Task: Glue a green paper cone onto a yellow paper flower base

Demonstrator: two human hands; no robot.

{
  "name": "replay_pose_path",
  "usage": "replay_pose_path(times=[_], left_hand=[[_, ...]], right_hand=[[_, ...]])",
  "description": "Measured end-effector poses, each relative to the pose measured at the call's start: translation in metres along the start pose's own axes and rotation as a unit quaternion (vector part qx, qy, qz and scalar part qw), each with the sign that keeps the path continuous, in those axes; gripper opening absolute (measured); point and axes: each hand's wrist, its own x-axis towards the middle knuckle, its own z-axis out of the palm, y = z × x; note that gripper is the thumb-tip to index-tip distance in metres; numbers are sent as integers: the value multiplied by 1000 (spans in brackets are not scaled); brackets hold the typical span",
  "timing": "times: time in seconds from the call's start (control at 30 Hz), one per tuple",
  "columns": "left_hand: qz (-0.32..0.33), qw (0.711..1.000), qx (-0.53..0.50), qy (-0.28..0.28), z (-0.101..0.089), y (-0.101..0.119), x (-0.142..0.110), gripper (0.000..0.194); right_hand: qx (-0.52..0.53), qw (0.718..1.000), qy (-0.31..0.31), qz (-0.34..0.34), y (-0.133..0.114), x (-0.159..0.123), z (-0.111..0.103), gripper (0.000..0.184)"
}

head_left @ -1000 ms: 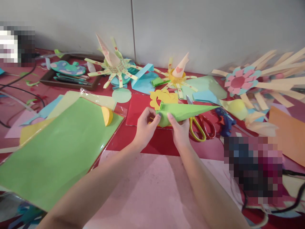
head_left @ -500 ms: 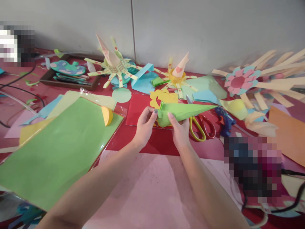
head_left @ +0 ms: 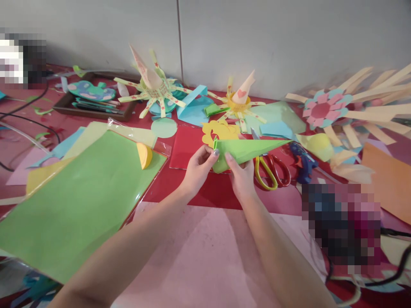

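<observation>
A bright green paper cone [head_left: 253, 149] lies sideways in my hands, its tip pointing right. My right hand [head_left: 241, 173] grips it from below, thumb on the near side and fingers behind. With thumb and fingertips, my left hand [head_left: 203, 166] pinches the cone's wide left end, where a small folded tab [head_left: 215, 143] stands up at the edge. Just behind the cone is a yellow scalloped paper flower [head_left: 212, 130] on a red sheet [head_left: 181, 147]. Scissors with a yellow and a red handle [head_left: 268, 173] lie right beside my right hand, blades partly hidden by the cone.
A plastic-sleeved green sheet [head_left: 83, 205] covers the left side, with a folded yellow circle [head_left: 144, 155] on it. Finished paper cones with strips [head_left: 154, 85] stand by the wall. A brown tray [head_left: 93, 109] holds pencils. Pink paper [head_left: 205, 256] lies in front.
My left thumb and fingers have shifted slightly right along the cone's wide end, now pressing over its edge flap. The cone has turned slightly; my right hand keeps its grip.
</observation>
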Motion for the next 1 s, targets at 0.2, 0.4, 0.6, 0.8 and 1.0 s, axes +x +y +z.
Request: replay_pose_path(times=[0.2, 0.4, 0.6, 0.8, 1.0], left_hand=[[9, 1000, 17, 11, 0, 0, 0, 38], [4, 1000, 14, 12, -1, -2, 0, 38], [-11, 999, -32, -8, -3, -3, 0, 35], [-51, 996, -78, -14, -5, -1, -1, 33], [-29, 999, -39, 2, -3, -4, 0, 37]], right_hand=[[-1, 1000, -7, 3, 2, -1, -1, 62], [-14, 1000, -19, -7, 0, -1, -1, 67], [-7, 1000, -23, -2, 1, -1, -1, 73], [-14, 1000, -26, 1, 3, -1, -2, 70], [-17, 999, -35, 4, 1, -2, 0, 70]])
